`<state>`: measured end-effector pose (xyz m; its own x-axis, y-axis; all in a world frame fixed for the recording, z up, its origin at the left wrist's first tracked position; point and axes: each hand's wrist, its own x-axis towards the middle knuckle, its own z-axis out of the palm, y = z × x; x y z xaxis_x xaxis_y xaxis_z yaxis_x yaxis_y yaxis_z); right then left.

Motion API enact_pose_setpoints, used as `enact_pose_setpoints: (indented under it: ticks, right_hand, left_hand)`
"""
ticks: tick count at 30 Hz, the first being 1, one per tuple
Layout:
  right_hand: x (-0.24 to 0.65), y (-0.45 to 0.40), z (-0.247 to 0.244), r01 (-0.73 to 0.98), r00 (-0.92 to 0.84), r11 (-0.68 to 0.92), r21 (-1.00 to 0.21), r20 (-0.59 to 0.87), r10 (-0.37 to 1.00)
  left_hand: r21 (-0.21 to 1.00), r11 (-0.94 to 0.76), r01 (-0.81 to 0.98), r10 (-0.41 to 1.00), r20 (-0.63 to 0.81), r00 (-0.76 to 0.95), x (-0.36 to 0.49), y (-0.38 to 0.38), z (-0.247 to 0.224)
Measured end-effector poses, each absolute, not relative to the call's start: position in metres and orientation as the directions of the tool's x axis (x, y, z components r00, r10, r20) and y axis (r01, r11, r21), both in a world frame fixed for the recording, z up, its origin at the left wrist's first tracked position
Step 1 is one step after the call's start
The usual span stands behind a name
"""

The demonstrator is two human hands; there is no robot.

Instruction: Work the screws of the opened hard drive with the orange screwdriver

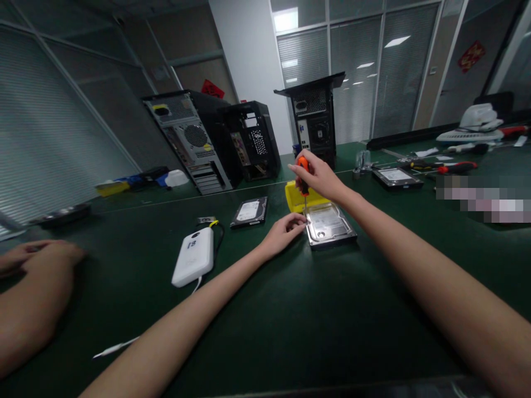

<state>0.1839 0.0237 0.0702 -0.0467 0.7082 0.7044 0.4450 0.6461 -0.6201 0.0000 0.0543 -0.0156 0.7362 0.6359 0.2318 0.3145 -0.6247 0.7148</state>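
Note:
On the dark green table lies a silver hard drive (329,225), its metal face up. My right hand (316,176) is closed round the orange and black handle of a screwdriver (305,176), held upright with its shaft pointing down at the drive's left corner. At that drive's left edge rests my left hand (284,235), fingers curled and touching the edge near the screwdriver tip; anything between those fingers is too small to tell. Just behind the drive stands an open yellow case (295,198).
Left of the drive lie another hard drive (249,212) and a white power bank (194,256) with a cable. Computer cases (194,135) stand behind. At right are a third drive (396,177) and pliers (456,167). Another person's arm (39,293) rests at far left.

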Motion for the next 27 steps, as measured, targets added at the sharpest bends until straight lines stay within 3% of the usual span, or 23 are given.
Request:
enact_pose_setpoints:
  ticks: [9,14,20,24,27]
  right_hand:
    - [0.183,0.025,0.069,0.359,-0.056,0.606,-0.709,0.632,0.773]
    - [0.185,0.025,0.069,0.330,-0.049,0.613,-0.718,0.635,0.771]
    - [0.177,0.018,0.075,0.485,-0.102,0.627,-0.610,0.673,0.733]
    - [0.181,0.014,0.087,0.538,-0.162,0.615,-0.576,0.645,0.746]
    - [0.194,0.016,0.100,0.542,-0.186,0.508,-0.670,0.494,0.849]
  left_hand:
    - [0.724,-0.615,0.311,0.640,0.229,0.733,-0.001,0.054,-0.015]
    - [0.738,-0.617,0.274,0.669,0.308,0.677,-0.002,0.057,-0.019]
    - [0.698,-0.640,0.323,0.676,0.311,0.668,-0.002,0.056,-0.019]
    - [0.550,-0.687,0.475,0.706,0.349,0.616,-0.002,0.056,-0.018]
    - [0.353,-0.657,0.666,0.753,0.348,0.558,0.001,0.058,-0.018]
